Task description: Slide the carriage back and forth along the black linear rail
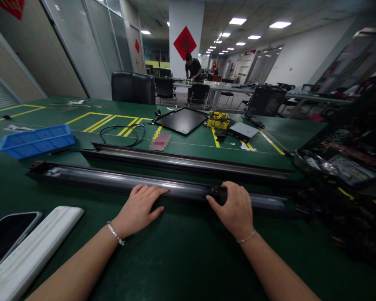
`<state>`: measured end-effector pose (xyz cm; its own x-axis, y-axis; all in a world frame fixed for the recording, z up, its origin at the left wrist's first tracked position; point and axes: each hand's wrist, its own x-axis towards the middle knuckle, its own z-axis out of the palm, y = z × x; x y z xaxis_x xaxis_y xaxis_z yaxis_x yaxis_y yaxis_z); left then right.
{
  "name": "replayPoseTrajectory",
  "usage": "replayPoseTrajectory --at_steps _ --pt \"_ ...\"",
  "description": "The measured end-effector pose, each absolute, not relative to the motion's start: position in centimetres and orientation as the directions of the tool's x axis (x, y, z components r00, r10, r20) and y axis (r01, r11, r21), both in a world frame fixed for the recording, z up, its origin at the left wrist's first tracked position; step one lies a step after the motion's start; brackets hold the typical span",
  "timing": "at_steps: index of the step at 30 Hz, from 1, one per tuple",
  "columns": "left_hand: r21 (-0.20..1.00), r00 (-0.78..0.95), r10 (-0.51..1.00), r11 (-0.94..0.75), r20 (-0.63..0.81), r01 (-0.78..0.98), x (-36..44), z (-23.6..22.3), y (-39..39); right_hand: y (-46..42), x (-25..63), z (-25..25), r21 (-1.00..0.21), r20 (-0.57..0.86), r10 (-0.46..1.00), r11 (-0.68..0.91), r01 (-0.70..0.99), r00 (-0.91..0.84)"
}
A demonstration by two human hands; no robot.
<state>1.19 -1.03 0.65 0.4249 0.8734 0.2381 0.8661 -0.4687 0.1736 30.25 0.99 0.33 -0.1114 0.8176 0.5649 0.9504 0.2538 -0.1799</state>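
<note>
Now the left hand [138, 211] lies open on top of a long metal rail [119, 182]. The right hand [230, 207] curls closed over a black part [217, 194]. Past those fingers, the rail turns dark and hard to see.

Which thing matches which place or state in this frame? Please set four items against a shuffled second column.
Things:
1. Left hand
2. Right hand
3. Blue plastic tray
4. Black flat panel

Places or states:
A. Over a black fitting on the long metal rail
B. Lying flat beyond both rails
C. Resting flat on the bare rail, left of the fitting
D. At the left of the green bench top

Pairs: 1-C, 2-A, 3-D, 4-B
</note>
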Motion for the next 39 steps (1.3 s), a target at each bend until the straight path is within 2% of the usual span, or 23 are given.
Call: replayPoseTrajectory --at_steps 8,24,32,39 --pt "0.169 0.415 0.874 -0.463 0.254 0.870 1.4 0.6 -1.1 1.2 29.1 0.6 -0.217 0.468 0.884 0.134 0.967 -0.018" --pt "0.169 0.415 0.875 -0.461 0.248 0.871 1.3 0.8 -1.1 1.3 29.2 0.9 -0.255 0.429 0.903 0.087 0.963 0.032" --pt "0.170 0.416 0.876 -0.461 0.243 0.871 1.2 0.6 -1.1 1.4 29.8 1.2 -0.211 0.386 0.921 0.036 0.977 0.049" --pt "0.173 0.422 0.874 -0.467 0.243 0.867 1.2 0.7 -1.1 1.4 30.2 1.3 -0.189 0.398 0.917 0.067 0.980 0.014"
